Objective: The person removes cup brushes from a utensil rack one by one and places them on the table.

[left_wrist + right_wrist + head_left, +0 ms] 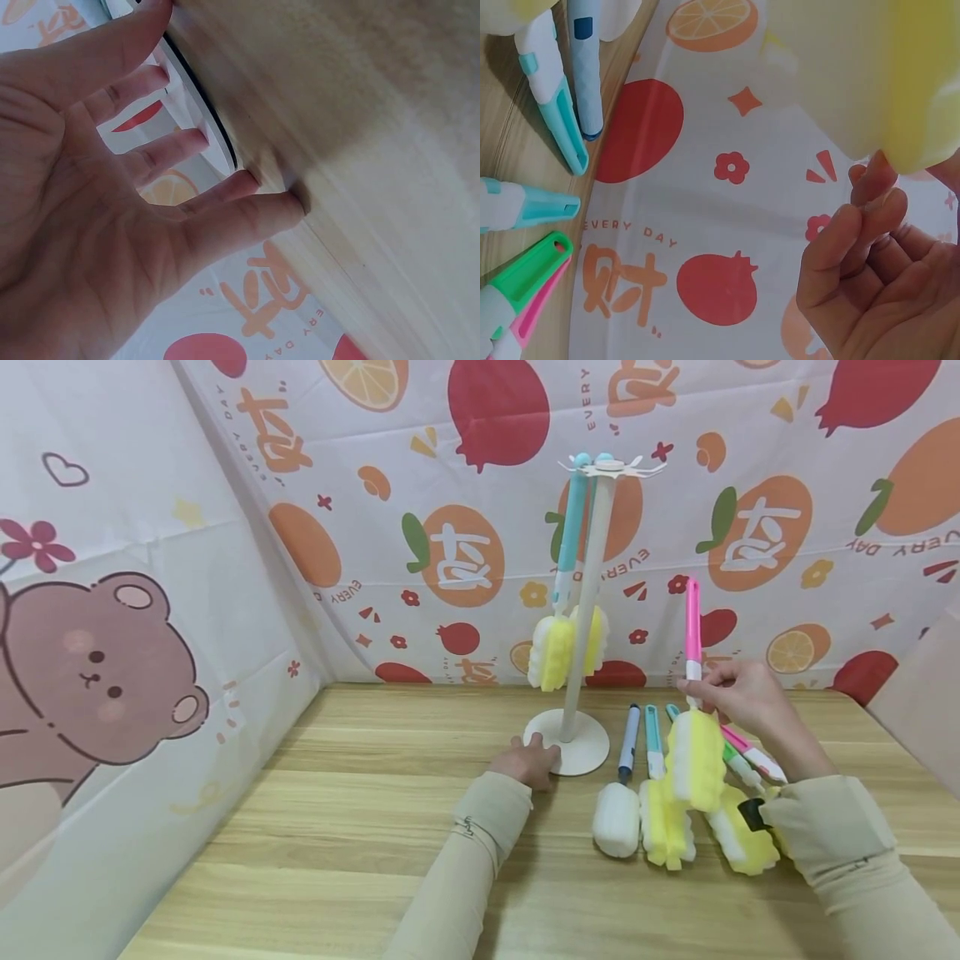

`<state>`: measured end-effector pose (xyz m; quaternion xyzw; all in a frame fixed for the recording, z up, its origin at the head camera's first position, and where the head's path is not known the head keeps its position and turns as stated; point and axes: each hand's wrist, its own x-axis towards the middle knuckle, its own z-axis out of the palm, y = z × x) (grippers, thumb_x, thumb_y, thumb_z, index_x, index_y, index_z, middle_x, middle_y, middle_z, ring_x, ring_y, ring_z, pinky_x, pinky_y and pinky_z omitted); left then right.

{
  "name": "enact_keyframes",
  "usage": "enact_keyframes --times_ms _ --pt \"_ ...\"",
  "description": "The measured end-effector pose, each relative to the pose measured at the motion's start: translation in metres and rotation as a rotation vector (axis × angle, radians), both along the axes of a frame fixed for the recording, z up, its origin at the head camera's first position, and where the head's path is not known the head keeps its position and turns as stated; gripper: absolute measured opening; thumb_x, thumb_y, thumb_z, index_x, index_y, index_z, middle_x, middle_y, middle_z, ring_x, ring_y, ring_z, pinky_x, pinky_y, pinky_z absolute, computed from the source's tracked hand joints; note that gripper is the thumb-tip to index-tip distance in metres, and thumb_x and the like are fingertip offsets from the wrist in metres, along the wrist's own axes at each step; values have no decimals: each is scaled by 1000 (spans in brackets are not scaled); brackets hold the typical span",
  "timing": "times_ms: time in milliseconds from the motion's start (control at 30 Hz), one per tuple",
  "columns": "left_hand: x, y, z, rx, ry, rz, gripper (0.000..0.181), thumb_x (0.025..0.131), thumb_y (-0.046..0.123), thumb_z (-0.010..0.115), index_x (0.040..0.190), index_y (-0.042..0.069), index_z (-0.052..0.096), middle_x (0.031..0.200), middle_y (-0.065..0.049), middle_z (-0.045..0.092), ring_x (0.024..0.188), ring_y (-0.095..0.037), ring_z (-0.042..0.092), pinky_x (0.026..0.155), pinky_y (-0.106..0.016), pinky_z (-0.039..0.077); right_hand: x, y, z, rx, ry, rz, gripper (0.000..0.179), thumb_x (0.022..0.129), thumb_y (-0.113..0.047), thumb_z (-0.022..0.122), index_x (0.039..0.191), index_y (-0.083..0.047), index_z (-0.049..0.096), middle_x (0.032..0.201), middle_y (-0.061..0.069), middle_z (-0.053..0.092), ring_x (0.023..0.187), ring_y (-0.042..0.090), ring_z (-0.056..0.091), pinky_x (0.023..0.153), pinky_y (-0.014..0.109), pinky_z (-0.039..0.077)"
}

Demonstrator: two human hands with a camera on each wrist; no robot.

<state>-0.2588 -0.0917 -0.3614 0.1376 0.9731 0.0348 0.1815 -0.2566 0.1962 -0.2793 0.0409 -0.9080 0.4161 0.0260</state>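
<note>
My right hand (738,693) pinches a pink-handled sponge bottle brush (696,760) near the white neck, holding it upright with its yellow-and-white sponge downward. In the right wrist view that sponge (900,82) hides much of the grip. My left hand (528,762) rests its fingertips on the round white base (585,758) of a hanging stand (592,585); the left wrist view shows its fingers (172,154) spread at the base's edge. Two teal-handled sponge brushes (555,652) hang from the stand's hooked top, the rear one partly hidden behind the pole.
On the wooden table (360,827), right of the stand, lie a blue-handled brush (617,818) with a white sponge, a teal-handled brush (663,827), a green-handled brush (741,768) and a pink-handled brush (757,755). Some overlap under my right arm. A printed cloth (420,635) stands behind.
</note>
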Motion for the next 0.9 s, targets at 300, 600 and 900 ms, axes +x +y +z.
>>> enact_keyframes --times_ms 300,600,900 --pt "0 1 0 6 5 -2 30 93 16 73 120 17 59 131 -10 46 114 -32 45 76 -44 53 6 5 -6 -11 -46 2 47 94 -44 72 88 3 70 66 2 56 59 19 50 53 33 44" --pt "0 2 -1 3 4 -9 32 94 18 73 122 18 59 135 -11 46 117 -33 45 79 -46 53 12 8 -17 33 -33 3 44 94 -44 71 76 -4 68 62 3 53 53 18 46 48 31 38" --pt "-2 0 -2 12 -4 -19 30 95 19 73 121 17 59 135 -11 46 117 -34 44 81 -46 53 15 7 -25 -9 -69 -23 47 94 -48 70 83 -2 70 61 0 52 61 20 48 55 32 41"
